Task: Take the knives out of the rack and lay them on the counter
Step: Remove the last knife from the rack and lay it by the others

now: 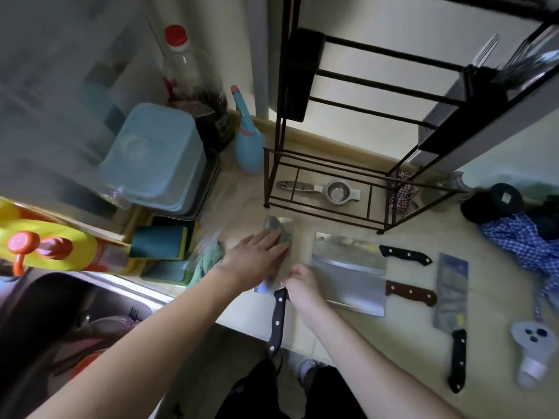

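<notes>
A black wire rack (265, 176) stands at the back of the counter (393, 343), with no knives visible in it. In front of it a black-handled cleaver (277, 319) lies on the counter with its handle over the front edge. My left hand (257, 258) rests flat on its blade, fingers extended. My right hand (302, 282) is closed where the blade meets the handle. To the right lie a second black-handled cleaver (348, 247), a brown-handled cleaver (351, 285) and a third black-handled cleaver (450, 291), which points away from me.
A metal squeezer (332, 190) lies on the rack's base. A sink (60, 313) is at lower left, with sponges (160, 243), a blue tub (154, 155) and a blue spray bottle (248, 140) behind it. A blue checked cloth (520, 240) and a grey tool (535, 343) lie at right.
</notes>
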